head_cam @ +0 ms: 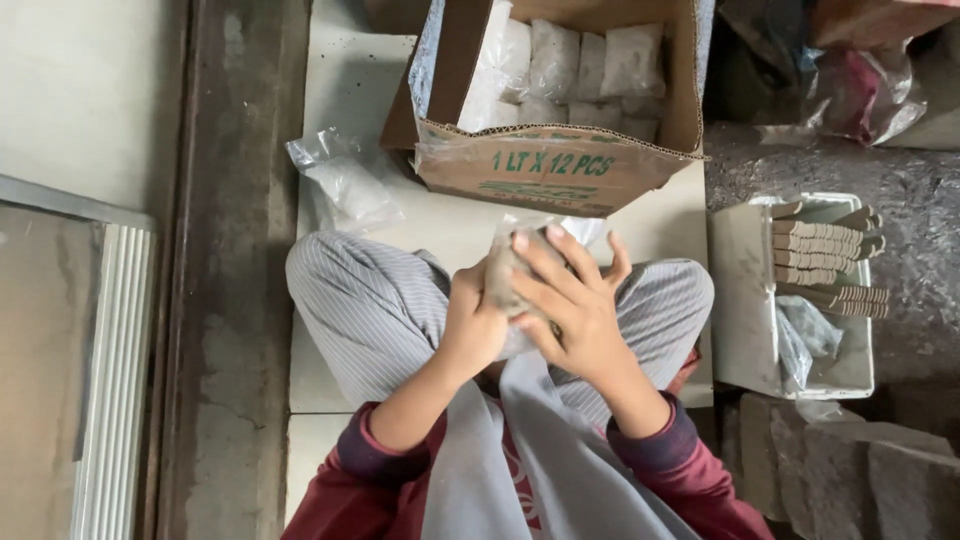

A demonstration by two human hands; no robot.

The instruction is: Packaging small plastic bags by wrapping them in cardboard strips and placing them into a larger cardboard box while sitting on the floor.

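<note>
small packet (503, 278) mostly hidden by hands, carton (560, 110) top cut off

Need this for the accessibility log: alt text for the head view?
Seated cross-legged, a person's left hand and right hand press a small plastic bag of grey stuff between them. Ahead sits an open cardboard box of white packets; a white tray stands at right.

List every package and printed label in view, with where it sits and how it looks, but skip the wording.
Cardboard box: ahead of the knees, open, brown, green printing on its front, full of white packets.
Clear plastic bag: floor, left of the box, crumpled.
Small bag: held between left hand and right hand, greyish.
White tray: right side, holding tan card pieces.
</note>
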